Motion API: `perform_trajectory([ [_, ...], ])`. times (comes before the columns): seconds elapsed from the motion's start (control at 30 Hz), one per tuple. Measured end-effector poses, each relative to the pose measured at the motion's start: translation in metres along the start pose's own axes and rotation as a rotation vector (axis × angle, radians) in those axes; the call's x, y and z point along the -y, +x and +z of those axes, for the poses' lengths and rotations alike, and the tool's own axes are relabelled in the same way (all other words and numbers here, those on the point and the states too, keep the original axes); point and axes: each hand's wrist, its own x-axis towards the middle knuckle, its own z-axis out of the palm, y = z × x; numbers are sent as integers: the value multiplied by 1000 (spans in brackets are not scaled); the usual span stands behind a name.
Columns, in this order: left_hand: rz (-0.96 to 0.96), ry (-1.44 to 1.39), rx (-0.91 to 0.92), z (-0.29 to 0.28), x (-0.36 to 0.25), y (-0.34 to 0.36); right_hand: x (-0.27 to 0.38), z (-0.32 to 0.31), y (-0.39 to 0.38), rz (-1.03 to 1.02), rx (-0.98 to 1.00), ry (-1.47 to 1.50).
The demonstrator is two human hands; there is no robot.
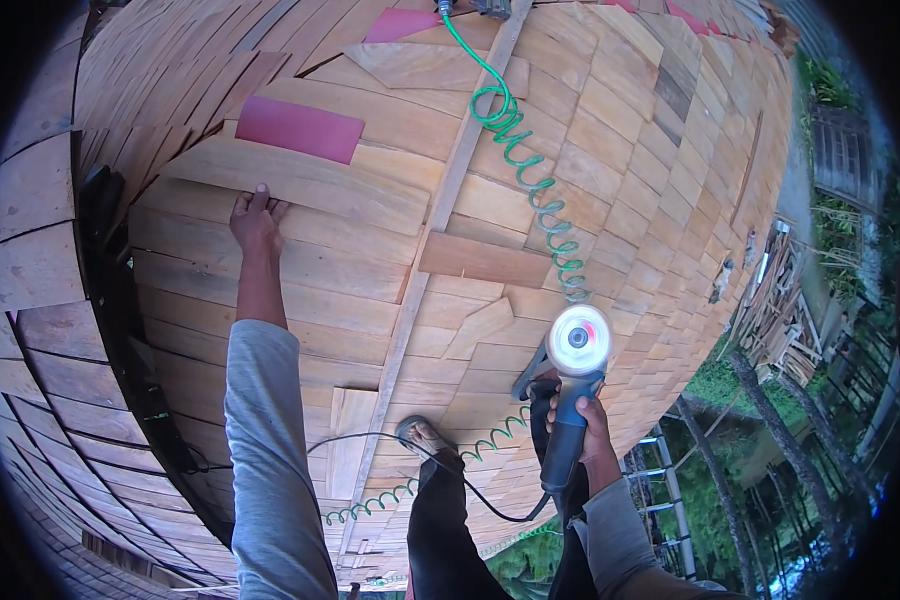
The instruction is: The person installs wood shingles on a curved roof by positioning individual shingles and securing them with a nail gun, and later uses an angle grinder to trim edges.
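My left hand (257, 228) reaches out over the slope and grips the near edge of a long wooden shingle (340, 190), its thumb on top. Just beyond that board lies a flat pink-red piece (300, 130), partly covered by wood. An angle grinder (567, 435) with a blue-grey body is held upright in my right hand (596, 425). The grinder's round disc (578, 338) looks blurred, as if spinning, and is clear of the boards beneath. From the grinder's lower end a black cord (510, 517) curves away to the left.
A wooden batten (440, 220) runs across the shingled roof. A green coiled air hose (540, 190) lies along the shingles. At left a dark gap (120, 270) borders another shingled slope. Past the right edge are a ladder (670, 490), a wood pile (775, 310) and trees.
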Motion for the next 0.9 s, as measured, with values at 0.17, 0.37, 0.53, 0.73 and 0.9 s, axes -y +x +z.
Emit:
perform_trajectory([
  [0.17,49,-97,-51,7,-12,-1,-2,3,0,14,28,-2],
  [0.37,176,1337,-137,36,-52,-46,-7,2,3,31,28,-16],
  [0.53,945,1598,377,64,-14,-76,-10,11,3,60,4,-7],
  [0.73,1020,1838,650,83,-2,-59,-11,5,2,66,16,-23],
  [0.9,1156,1821,752,87,-13,-26,-7,8,3,78,22,-89],
])
